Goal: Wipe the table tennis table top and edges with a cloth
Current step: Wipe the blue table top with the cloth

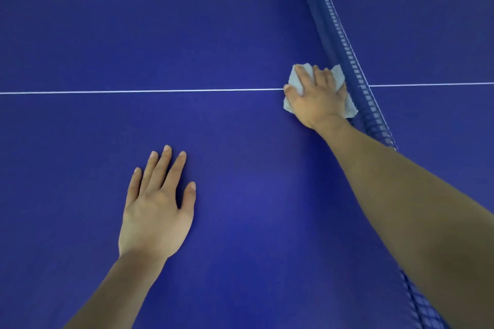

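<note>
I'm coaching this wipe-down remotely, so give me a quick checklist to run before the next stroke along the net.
1. Cloth under the right hand: ok, fingers spread flat on it.
2. Cloth flat on the table top: ok.
3. Cloth clear of the net: not ok, its edge lies against the mesh.
4. Left hand bracing: ok, flat on the table.
5. Cloth clean: cannot tell.

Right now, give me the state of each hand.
Left hand: open, flat on the table top, holding nothing.
Right hand: open, pressing the cloth down beside the net.
</note>
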